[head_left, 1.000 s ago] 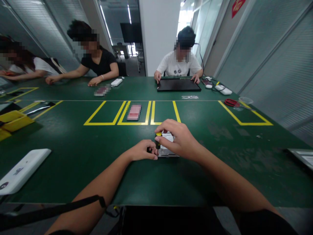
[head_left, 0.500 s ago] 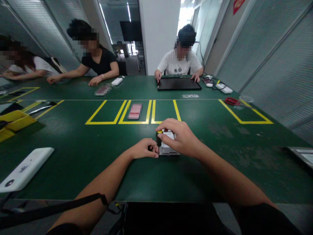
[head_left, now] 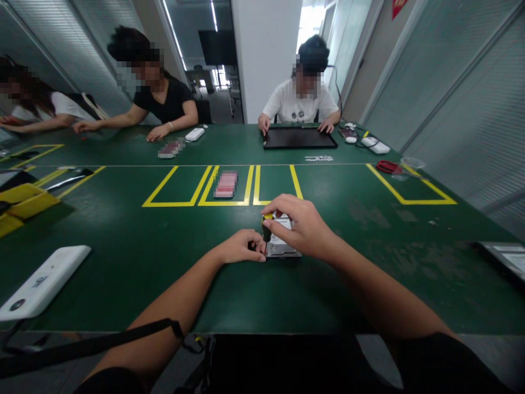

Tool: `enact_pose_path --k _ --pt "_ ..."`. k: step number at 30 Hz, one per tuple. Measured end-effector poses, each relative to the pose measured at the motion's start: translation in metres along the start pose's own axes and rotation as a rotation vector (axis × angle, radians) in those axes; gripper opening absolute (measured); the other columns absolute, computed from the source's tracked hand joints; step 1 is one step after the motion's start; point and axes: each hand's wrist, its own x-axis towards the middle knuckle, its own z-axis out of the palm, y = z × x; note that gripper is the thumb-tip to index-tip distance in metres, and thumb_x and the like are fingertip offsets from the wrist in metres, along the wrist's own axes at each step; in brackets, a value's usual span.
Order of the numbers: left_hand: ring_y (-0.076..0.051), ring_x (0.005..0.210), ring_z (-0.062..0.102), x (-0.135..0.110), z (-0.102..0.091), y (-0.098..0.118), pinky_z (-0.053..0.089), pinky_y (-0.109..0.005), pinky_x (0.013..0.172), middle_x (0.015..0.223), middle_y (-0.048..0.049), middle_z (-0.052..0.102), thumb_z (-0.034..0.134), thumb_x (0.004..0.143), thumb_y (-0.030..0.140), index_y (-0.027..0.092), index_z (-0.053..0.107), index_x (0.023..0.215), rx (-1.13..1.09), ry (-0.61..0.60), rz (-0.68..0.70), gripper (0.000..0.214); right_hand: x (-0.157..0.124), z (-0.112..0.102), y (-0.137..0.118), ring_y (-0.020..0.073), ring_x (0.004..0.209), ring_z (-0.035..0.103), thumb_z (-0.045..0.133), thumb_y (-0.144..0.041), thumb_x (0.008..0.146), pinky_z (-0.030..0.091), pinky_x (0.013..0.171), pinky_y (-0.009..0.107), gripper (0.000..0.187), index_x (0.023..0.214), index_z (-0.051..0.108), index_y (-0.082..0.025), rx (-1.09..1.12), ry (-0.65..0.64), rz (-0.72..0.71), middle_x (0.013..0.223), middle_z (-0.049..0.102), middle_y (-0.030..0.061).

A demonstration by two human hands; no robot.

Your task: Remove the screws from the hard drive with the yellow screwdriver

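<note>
A small silver hard drive (head_left: 282, 246) lies flat on the green table (head_left: 123, 246) in front of me. My right hand (head_left: 303, 227) is curled over it, fingers closed on a short screwdriver (head_left: 266, 229) with a yellow cap and black handle, standing upright at the drive's left edge. My left hand (head_left: 240, 247) rests on the table against the drive's left side, fingers pinched together by the screwdriver's tip; what they pinch is hidden.
Yellow tape boxes (head_left: 223, 186) mark the table beyond the drive. A white device (head_left: 41, 282) lies at near left, yellow bins (head_left: 22, 200) at far left. Three people sit across; one handles a black tray (head_left: 299, 138). A red tool (head_left: 385, 167) lies right.
Both hands hold almost the same pose on the drive and screwdriver; the view has drifted slightly upward.
</note>
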Motion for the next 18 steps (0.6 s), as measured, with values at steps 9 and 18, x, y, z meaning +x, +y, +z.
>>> enact_pose_path --k 9,18 --pt "-0.013 0.07 0.059 0.0014 0.0006 -0.0051 0.045 -0.024 0.069 0.074 0.0009 0.064 0.081 0.075 0.03 0.013 0.072 0.084 -0.021 -0.01 -0.007 0.021 -0.0003 0.0014 0.0006 0.0149 0.088 0.058 0.058 -0.022 0.091 0.044 0.079 0.028 0.01 0.096 0.065 -0.016 0.011 -0.008 0.001 0.094 0.066 0.0047" --pt "-0.012 0.069 0.059 0.0014 0.0008 -0.0039 0.044 -0.023 0.067 0.071 0.0014 0.064 0.081 0.074 0.029 0.014 0.071 0.079 0.014 0.011 0.003 0.02 0.0006 0.0009 0.0045 0.0144 0.082 0.058 0.059 -0.021 0.09 0.043 0.076 0.028 0.011 0.096 0.066 -0.015 -0.018 0.01 -0.015 0.093 0.068 0.004"
